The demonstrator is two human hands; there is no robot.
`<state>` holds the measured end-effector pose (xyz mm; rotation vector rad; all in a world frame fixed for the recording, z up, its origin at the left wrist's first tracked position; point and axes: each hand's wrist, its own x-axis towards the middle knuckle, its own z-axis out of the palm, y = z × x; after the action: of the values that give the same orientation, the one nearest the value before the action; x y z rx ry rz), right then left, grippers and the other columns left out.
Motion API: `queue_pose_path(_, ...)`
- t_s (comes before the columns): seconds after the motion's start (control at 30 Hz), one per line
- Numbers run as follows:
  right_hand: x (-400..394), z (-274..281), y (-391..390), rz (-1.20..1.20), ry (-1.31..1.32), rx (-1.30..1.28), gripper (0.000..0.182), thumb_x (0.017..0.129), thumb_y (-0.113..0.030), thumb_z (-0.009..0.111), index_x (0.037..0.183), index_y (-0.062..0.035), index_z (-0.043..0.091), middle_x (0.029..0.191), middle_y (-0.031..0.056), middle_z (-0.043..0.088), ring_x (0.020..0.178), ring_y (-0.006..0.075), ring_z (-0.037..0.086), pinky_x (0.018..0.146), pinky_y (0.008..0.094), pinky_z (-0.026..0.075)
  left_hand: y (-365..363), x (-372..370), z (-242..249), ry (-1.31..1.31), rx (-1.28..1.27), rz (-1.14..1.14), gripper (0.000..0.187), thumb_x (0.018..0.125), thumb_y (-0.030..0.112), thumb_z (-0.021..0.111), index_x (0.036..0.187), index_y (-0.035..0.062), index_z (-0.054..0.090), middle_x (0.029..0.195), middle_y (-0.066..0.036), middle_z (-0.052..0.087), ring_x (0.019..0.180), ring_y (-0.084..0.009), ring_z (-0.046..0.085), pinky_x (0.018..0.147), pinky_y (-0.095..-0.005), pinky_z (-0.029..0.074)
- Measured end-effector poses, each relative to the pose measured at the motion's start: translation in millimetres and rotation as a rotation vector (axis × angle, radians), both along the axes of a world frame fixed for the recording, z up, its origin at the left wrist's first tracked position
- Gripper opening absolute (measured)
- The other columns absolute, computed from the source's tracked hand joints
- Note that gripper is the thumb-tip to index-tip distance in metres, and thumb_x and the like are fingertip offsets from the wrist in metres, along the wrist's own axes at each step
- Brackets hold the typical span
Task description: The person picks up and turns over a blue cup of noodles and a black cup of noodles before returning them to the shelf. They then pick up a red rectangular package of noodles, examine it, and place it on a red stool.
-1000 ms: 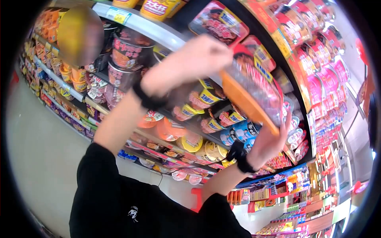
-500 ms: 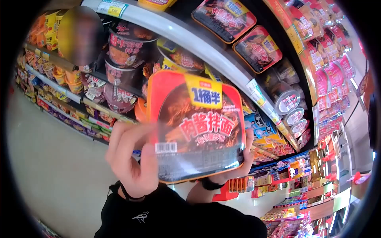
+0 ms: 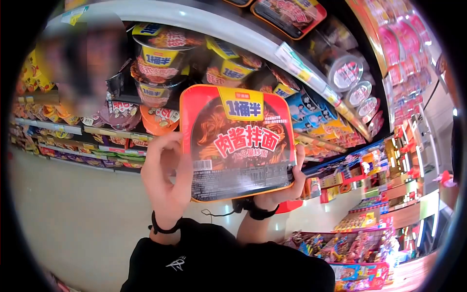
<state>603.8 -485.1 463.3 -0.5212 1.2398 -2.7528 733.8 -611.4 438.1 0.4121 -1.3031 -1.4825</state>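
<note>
A box of instant noodles [image 3: 243, 163] with a red rim, a yellow label and a picture of sauced noodles is held up in front of me, its printed lid facing me. My left hand [image 3: 165, 182] is closed at its left edge, thumb along the side and fingers partly hidden. At the lower right corner, my right hand [image 3: 284, 189] grips the box, with some fingers out of sight behind it. Both wrists wear dark bands.
Behind the box, a shelf holds stacked noodle tubs [image 3: 158, 61] and blue packets [image 3: 309, 112]. A similar noodle box [image 3: 292, 17] stands on the upper shelf. The white shelf edge [image 3: 209, 27] curves close above. A snack display [image 3: 340, 246] stands at lower right.
The view has turned, so the shelves have shifted and the noodle box sits slightly higher and more level. My left hand has moved a little along its edge; both hands stay on the box.
</note>
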Motion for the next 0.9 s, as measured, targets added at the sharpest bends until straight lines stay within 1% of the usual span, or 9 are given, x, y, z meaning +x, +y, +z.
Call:
queue_pose_path(0.07,-16.2,-9.5,23.7,0.057,0.031,-0.026,0.061,0.08,-0.034,0.042,0.131,-0.0022,0.038,0.127,0.0198,0.049,0.115,0.0323,0.05,0.098,0.0431,0.04,14.6,-5.8,3.7,0.068,0.037,-0.093,0.037,0.084,-0.005,0.056,0.119,0.0024,0.047,0.082,0.0,0.053,0.074,-0.0056,0.05,0.068,-0.0196,0.038)
queue_pose_path(0.2,-42.1,-10.1,94.8,0.077,0.053,-0.149,0.055,0.078,-0.03,0.044,0.125,-0.0006,0.04,0.121,0.0204,0.052,0.112,0.0327,0.051,0.098,0.0417,0.039,57.1,-31.0,12.4,0.124,0.183,-0.429,0.05,0.084,-0.004,0.058,0.129,0.0026,0.037,0.083,-0.001,0.055,0.077,-0.0077,0.053,0.073,-0.02,0.039)
queue_pose_path(0.23,-45.7,-4.9,115.3,-0.004,0.016,-0.121,0.05,0.074,-0.026,0.046,0.116,-0.0006,0.042,0.113,0.0202,0.052,0.107,0.0306,0.052,0.095,0.0387,0.041,70.5,-40.0,14.1,0.12,0.187,-0.499,0.053,0.085,-0.004,0.058,0.132,0.0026,0.035,0.083,-0.001,0.055,0.079,-0.0087,0.054,0.075,-0.021,0.041)
queue_pose_path(0.33,-53.0,2.5,176.4,-0.125,0.059,-0.184,0.045,0.077,-0.026,0.045,0.113,-0.0004,0.044,0.108,0.0182,0.055,0.103,0.0281,0.053,0.092,0.0371,0.042,120.7,-65.6,7.8,0.109,0.209,-0.728,0.065,0.086,-0.003,0.057,0.142,0.0023,0.023,0.092,-0.004,0.06,0.095,-0.0143,0.059,0.086,-0.0278,0.045)
queue_pose_path(0.5,-78.9,-16.5,270.0,-0.229,0.11,-0.171,0.04,0.08,-0.023,0.045,0.112,0.0013,0.048,0.106,0.0156,0.057,0.099,0.0252,0.057,0.089,0.0341,0.044,206.5,-103.9,-2.0,0.044,0.329,-0.818,0.055,0.089,0.002,0.055,0.139,-0.0012,0.032,0.117,-0.009,0.058,0.108,-0.0164,0.056,0.094,-0.0292,0.042)
queue_pose_path(0.63,-116.6,-58.3,332.8,-0.24,0.004,-0.14,0.038,0.08,-0.021,0.046,0.11,0.0021,0.049,0.105,0.0154,0.058,0.097,0.0245,0.058,0.088,0.0338,0.045,261.9,-133.9,-42.7,-0.037,0.33,-0.859,0.05,0.091,0.006,0.054,0.137,-0.0016,0.035,0.127,-0.009,0.052,0.116,-0.0167,0.051,0.098,-0.0283,0.038)
queue_pose_path(0.73,-137.4,-90.8,379.8,-0.25,-0.104,-0.062,0.035,0.081,-0.018,0.047,0.109,0.0028,0.052,0.102,0.0147,0.06,0.096,0.0228,0.059,0.088,0.0331,0.046,304.1,-157.2,-66.4,-0.1,0.309,-0.807,0.049,0.093,0.01,0.054,0.137,0.0005,0.037,0.122,-0.008,0.056,0.105,-0.013,0.058,0.084,-0.0243,0.048)
queue_pose_path(0.77,-134.6,-88.3,392.4,-0.294,-0.151,-0.054,0.034,0.081,-0.015,0.046,0.107,0.0042,0.056,0.099,0.0091,0.06,0.095,0.0175,0.056,0.086,0.0281,0.043,319.3,-161.3,-75.5,-0.135,0.262,-0.807,0.049,0.092,0.01,0.054,0.137,0.0026,0.037,0.119,-0.008,0.057,0.102,-0.0141,0.059,0.081,-0.0251,0.05)
queue_pose_path(0.9,-157.8,-110.9,445.8,-0.418,-0.157,-0.019,0.039,0.084,-0.019,0.048,0.113,0.0059,0.054,0.106,0.0141,0.06,0.098,0.0235,0.059,0.09,0.0325,0.045,358.1,-181.7,-68.6,-0.251,0.169,-0.867,0.051,0.093,0.011,0.054,0.139,0.0025,0.034,0.119,-0.009,0.057,0.102,-0.015,0.06,0.076,-0.0263,0.051)
